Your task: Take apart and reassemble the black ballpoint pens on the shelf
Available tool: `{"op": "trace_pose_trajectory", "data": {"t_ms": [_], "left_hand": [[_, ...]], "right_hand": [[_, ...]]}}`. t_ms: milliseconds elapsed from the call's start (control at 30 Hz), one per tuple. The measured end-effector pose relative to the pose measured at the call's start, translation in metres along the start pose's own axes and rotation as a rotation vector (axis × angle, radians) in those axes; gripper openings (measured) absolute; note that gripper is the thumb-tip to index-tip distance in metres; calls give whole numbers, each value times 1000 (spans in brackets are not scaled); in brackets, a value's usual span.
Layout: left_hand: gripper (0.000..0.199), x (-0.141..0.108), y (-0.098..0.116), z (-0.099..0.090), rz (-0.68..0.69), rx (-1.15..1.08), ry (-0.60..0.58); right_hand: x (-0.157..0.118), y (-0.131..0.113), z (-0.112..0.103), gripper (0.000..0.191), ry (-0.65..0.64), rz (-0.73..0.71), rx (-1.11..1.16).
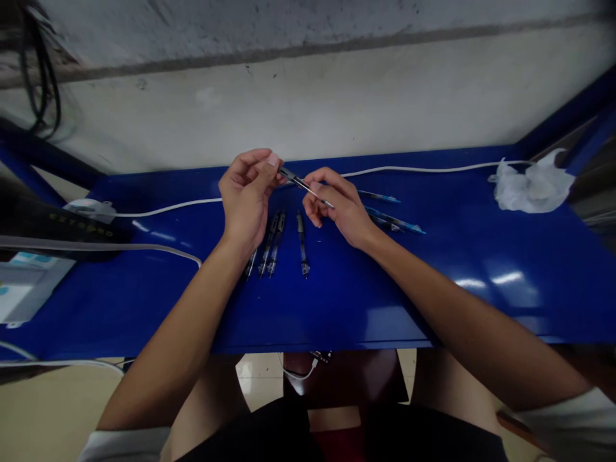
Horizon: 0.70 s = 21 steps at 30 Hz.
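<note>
A dark pen [299, 182] is held up over the blue table, tilted down to the right. My left hand [249, 192] pinches its dark clip end between thumb and fingers. At the other, pale end, my right hand [339, 204] closes its thumb and fingers round the thin barrel. Several similar clear-barrelled pens with dark clips lie below: a group [272, 247] beside my left wrist, partly covered by it, and a single pen [303, 244] between the hands. Blue pens [397, 220] lie behind and right of my right hand, partly hidden by it.
The blue table [366, 282] meets a pale wall [308, 115]. A white cable [414, 169] runs along its back. A crumpled white plastic bag [533, 183] sits at the right. At the left are a dark box [81, 231] and a white-and-blue package [29, 285].
</note>
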State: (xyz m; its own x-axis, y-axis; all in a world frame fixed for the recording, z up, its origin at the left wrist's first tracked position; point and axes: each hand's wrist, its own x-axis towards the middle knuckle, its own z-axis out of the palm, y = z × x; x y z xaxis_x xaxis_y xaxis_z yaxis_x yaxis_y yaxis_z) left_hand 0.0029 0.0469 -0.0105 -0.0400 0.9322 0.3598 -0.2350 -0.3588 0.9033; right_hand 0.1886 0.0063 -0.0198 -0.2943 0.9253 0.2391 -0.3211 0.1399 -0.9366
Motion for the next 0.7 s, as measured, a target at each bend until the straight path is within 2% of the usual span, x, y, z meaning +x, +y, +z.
{"op": "trace_pose_trajectory", "data": {"t_ms": [100, 233, 400, 467, 567, 700], "left_hand": [[28, -2, 1, 3, -26, 21, -2], [34, -5, 5, 9, -47, 68, -67], [30, -10, 6, 12, -61, 174, -193], [25, -13, 4, 12, -87, 239, -260], [16, -17, 2, 12, -111, 307, -370], [16, -21, 6, 12, -98, 369, -529]], "right_hand": [[-8, -6, 2, 37, -86, -44, -148], [-13, -9, 5, 38, -156, -65, -329], [-15, -8, 4, 46, -71, -169, -786], [-16, -8, 1, 51, -69, -200, -898], [-15, -7, -1, 48, -53, -257, -911], [-11, -18, 2, 48, 35, -307, -920]]}}
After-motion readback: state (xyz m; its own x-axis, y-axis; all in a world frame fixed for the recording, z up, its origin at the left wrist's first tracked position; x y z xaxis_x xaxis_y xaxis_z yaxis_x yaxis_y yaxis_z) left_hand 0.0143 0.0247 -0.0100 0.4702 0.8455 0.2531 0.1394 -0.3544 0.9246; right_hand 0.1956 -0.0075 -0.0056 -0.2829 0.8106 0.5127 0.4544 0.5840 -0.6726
